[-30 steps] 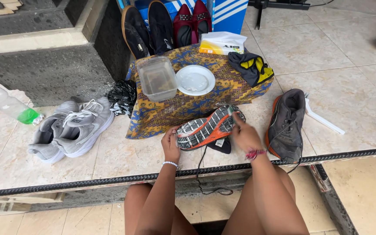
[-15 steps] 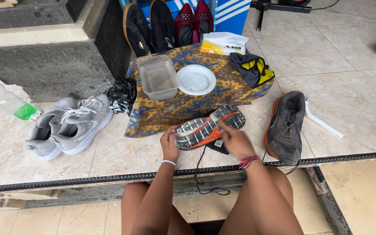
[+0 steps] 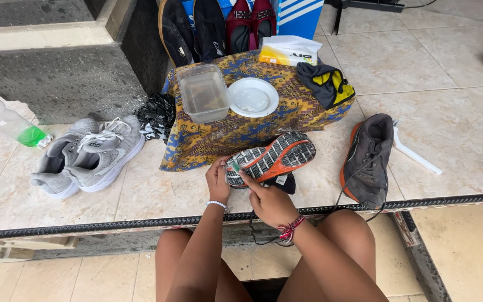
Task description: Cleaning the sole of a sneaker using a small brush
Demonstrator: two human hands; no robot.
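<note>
My left hand [image 3: 217,182] has its grip closed on the heel end of the upturned shoe [image 3: 269,158], which lies sole-up on the tiled ledge, just near of the patterned cloth [image 3: 213,134]. My right hand [image 3: 269,202] has shifted: a second ago it lay over the toe end of the sole, on the right; now it has come in to the heel end beside the left, forefinger pressed on the tread, its grip not clamped on anything. The shoe itself has barely moved, though more of the orange and grey tread is now exposed. I judge the attention has passed from the forefoot to the heel of the sole.

Its mate, the grey shoe with orange edge [image 3: 367,159], stands upright to the right, apart from my hands. A pair of grey trainers [image 3: 88,156] sits well to the left. On the cloth, far of the shoe, are a clear plastic tub [image 3: 202,92] and a white lid [image 3: 252,97], side by side, unchanged.
</note>
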